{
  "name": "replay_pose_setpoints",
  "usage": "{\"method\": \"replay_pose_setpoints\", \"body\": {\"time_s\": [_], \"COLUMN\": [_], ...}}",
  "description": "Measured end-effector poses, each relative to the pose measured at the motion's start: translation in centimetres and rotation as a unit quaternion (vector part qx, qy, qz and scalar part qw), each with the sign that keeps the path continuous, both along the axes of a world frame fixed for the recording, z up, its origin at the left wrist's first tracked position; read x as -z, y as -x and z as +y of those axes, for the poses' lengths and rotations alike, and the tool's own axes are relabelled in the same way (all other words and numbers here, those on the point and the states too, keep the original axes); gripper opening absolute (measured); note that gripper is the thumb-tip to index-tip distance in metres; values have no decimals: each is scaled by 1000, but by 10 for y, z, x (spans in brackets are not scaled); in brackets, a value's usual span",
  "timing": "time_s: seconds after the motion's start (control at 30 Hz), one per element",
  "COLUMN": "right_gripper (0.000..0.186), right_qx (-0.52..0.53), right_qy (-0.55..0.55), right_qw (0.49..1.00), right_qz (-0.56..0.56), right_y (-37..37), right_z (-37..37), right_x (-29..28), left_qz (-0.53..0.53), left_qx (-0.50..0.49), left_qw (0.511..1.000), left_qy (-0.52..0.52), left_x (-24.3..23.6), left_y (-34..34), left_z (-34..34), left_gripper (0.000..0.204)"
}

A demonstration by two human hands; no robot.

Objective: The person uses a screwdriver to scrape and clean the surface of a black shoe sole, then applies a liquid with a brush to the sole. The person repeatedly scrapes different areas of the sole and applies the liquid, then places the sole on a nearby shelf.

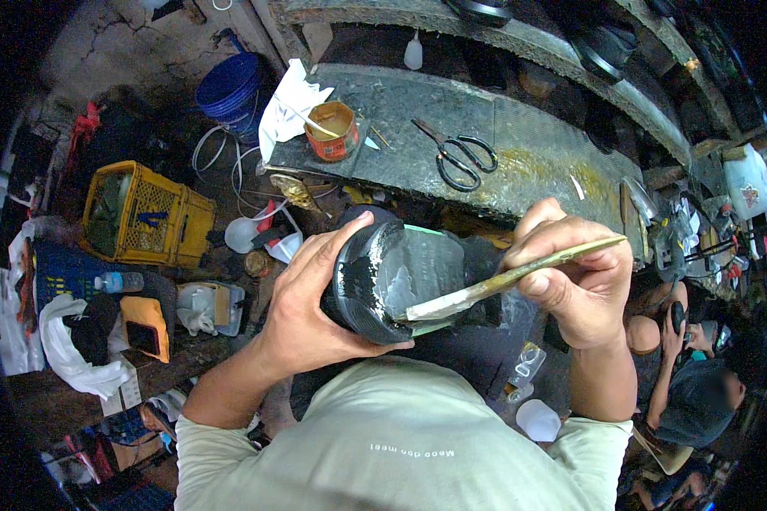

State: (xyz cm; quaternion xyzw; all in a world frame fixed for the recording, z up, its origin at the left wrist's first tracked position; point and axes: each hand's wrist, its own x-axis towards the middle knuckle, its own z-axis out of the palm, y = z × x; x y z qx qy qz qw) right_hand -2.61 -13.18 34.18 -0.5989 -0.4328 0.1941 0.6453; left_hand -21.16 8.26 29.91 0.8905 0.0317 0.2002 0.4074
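My left hand (298, 294) is wrapped round one rounded end of a black shoe (422, 268), its underside turned up. The underside looks dark grey, with a glossy wet-looking black rim and a thin pale green edge. My right hand (571, 277) pinches a thin, flat wooden brush (486, 291). The brush's whitish tip rests on the shoe's underside near the rim. Beyond my hands is a dark workbench (392, 102). A red cut-down can (332, 145) of tan liquid, with a stick in it, and black-handled scissors (460, 162) lie on the bench.
A white cloth or paper (288, 102) sits beside the can. At left are a yellow crate (136, 213), blue buckets (230, 83) and a water bottle (119, 282). A white cup (538, 420) stands below right. Another person (694, 392) sits at the far right.
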Motion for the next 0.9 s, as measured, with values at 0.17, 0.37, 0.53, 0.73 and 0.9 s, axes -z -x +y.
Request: {"method": "replay_pose_setpoints", "body": {"time_s": [0.17, 0.37, 0.53, 0.73, 0.9], "right_gripper": [18, 18, 18, 19, 19], "right_qx": [-50, -49, -54, -48, -22], "right_qy": [15, 3, 6, 15, 26], "right_qw": [998, 999, 998, 997, 995], "right_qz": [-24, -11, -24, -58, -98], "right_y": [-4, -6, -4, -1, 2], "right_z": [0, -3, 2, 5, 7], "right_x": [-1, -2, -4, -11, -7], "left_qz": [-3, -14, -30, -64, -59], "left_qx": [6, 14, 23, 33, 33], "left_qw": [1000, 999, 999, 996, 994], "left_qy": [16, 31, -8, -53, -87], "left_x": [-1, -1, -1, -1, 1], "left_y": [0, 1, 2, 2, 2], "left_z": [1, 4, 4, 6, 9], "left_gripper": [113, 112, 111, 108, 106]}}
